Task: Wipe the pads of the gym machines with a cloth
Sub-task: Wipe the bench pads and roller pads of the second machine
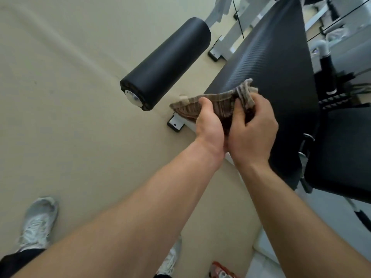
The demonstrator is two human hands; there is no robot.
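A striped brown-and-beige ribbed cloth (218, 106) is bunched and folded in the air, just above the near edge of a long flat black textured vinyl pad (269, 77). To the left, apart from it, a black cylindrical roller pad (166, 63) with a shiny metal end cap juts out over the floor.

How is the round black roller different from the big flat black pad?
The roller is a round tube; the flat pad is broad and flat. The roller looks smooth, with a shiny metal cap on its end, while the flat pad has a fine ribbed texture. The roller sticks out alone over the floor; the flat pad lies behind the cloth both hands hold. Both are black padding on a white frame.
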